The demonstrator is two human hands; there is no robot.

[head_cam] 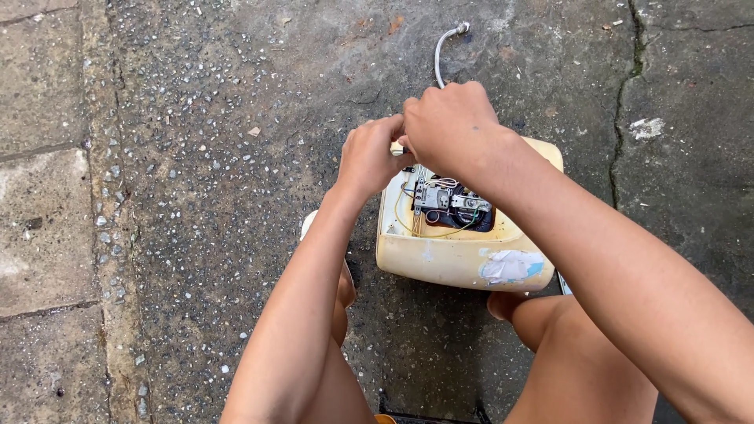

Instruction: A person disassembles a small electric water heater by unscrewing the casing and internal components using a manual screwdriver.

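scene: outdoor concrete ground [236,196], rough, pebbly, cracked; person crouches over it, both knees in view at bottom.
main thing: cream plastic appliance housing [440,263], open side up, sits on the ground between the knees, just ahead of them.
inside: black and metal electrical part [454,206] with thin wires, in the upper half of the housing.
sticker: torn white-blue label [510,267] on the housing's near wall, right side.
hose: braided metal hose [441,55] runs from behind the hands up and away on the ground, fitting at its far end.
left hand: left hand [369,157] curled shut at the housing's far left corner, fingertips pinched toward the right hand.
right hand: right hand [452,126] fisted, knuckles up, over the far edge of the housing, touching the left hand.
between hands: small pale tool handle [397,148] peeks out; both hands close on it; which one bears the grip cannot tell.
edge: paving slabs [39,157] at left.
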